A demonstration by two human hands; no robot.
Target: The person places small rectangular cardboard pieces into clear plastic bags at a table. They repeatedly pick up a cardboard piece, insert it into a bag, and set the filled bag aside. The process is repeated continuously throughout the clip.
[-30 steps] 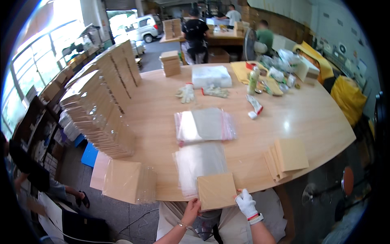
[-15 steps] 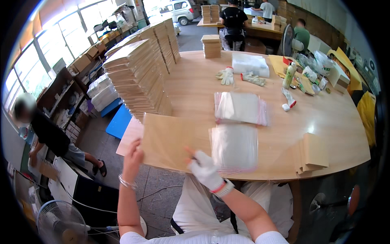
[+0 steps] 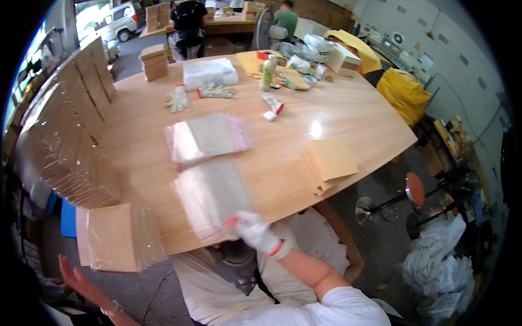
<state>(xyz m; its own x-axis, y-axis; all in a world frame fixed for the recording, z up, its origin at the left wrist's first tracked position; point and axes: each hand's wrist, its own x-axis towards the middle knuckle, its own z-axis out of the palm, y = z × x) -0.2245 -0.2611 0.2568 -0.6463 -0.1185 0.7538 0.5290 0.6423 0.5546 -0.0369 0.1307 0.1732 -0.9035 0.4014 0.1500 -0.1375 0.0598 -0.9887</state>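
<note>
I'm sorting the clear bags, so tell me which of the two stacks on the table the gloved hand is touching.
The near stack of clear bags, at the table's front edge. The gloved right hand rests on its lower corner; the other stack with pink edges lies farther back, untouched.

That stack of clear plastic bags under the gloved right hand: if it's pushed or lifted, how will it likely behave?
The clear bags look thin and glossy, so they would probably flop and slide apart. The right hand wears a glove, which may help its grip. The stack is already slightly fanned.
</note>
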